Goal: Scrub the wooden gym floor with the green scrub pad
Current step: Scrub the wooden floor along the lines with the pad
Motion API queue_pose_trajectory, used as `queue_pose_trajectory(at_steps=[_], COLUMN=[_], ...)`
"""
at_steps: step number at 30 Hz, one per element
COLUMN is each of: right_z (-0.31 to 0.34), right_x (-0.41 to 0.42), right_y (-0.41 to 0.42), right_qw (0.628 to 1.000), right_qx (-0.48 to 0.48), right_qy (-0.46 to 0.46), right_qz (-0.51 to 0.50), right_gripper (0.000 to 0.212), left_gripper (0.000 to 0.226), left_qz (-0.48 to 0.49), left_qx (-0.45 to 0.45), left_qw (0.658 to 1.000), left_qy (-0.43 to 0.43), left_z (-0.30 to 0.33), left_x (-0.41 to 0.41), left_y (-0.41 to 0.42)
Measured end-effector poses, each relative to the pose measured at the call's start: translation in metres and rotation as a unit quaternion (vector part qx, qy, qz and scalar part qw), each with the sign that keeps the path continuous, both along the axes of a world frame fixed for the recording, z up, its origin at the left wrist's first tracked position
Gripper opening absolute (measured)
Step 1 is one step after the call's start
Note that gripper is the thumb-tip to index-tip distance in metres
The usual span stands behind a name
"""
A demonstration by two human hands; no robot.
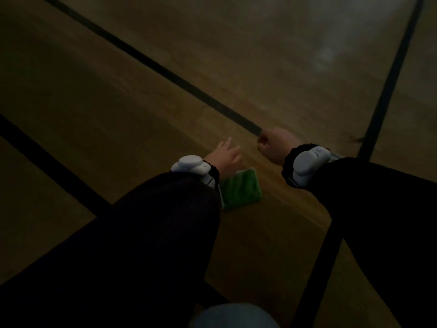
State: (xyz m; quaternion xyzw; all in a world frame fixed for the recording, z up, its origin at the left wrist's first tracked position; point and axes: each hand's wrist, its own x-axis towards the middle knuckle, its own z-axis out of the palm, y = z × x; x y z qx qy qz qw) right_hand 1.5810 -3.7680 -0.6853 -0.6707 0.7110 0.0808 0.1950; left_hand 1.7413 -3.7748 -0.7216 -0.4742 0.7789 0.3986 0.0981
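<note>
- Pale blue cloth, blurred, sits cut off nearest me.
- Left hand fingers spread, holding nothing; sleeve half hides green scrub pad on the floor.
- Right hand fisted, empty.
- Dim wooden floor, black lines.

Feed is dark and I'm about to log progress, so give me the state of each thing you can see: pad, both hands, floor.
green scrub pad: lying flat on the floor, not held
left hand: fingers extended, above the pad, holds nothing
right hand: curled into a fist, holds nothing visible
wooden gym floor: dim; black lines cross it
</note>
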Motion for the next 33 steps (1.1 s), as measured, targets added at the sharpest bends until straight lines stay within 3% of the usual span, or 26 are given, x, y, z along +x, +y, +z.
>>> queue_pose_trajectory(at_steps=[7,15,18,21,24,26,30,33], right_z=[0.038,-0.068,-0.099,-0.121,-0.14,-0.14,-0.141,-0.136], right_x=[0.022,0.011,0.008,0.003,-0.01,-0.013,-0.022,-0.034], right_y=[-0.037,0.016,0.035,0.039,0.028,0.019,-0.022,-0.052], right_qw=[0.967,0.838,0.831,0.868,0.862,0.883,0.951,0.975], right_qx=[0.082,0.147,0.163,0.144,0.103,0.113,0.07,0.083], right_qy=[0.112,0.159,0.135,0.094,0.024,0.002,0.042,0.041], right_qz=[0.213,0.501,0.514,0.466,0.495,0.457,0.298,0.201], right_gripper=[0.026,0.062,0.072,0.075,0.073,0.077,0.06,0.062], left_gripper=[0.053,0.055,0.055,0.055,0.056,0.056,0.056,0.055], left_qz=[0.046,0.104,0.093,0.107,0.121,0.127,0.133,0.149], left_qx=[-0.078,-0.11,-0.096,-0.082,-0.075,-0.071,-0.069,-0.055], left_qw=[0.996,0.988,0.991,0.99,0.989,0.989,0.988,0.987], left_qy=[-0.017,-0.009,-0.028,-0.033,-0.027,-0.025,-0.034,-0.027], left_z=[0.057,0.052,0.037,0.027,0.026,0.027,0.023,0.021], left_x=[0.021,0.003,0.001,-0.007,-0.019,-0.027,-0.031,-0.025], left_y=[-0.036,-0.043,-0.042,-0.046,-0.051,-0.052,-0.05,-0.045])
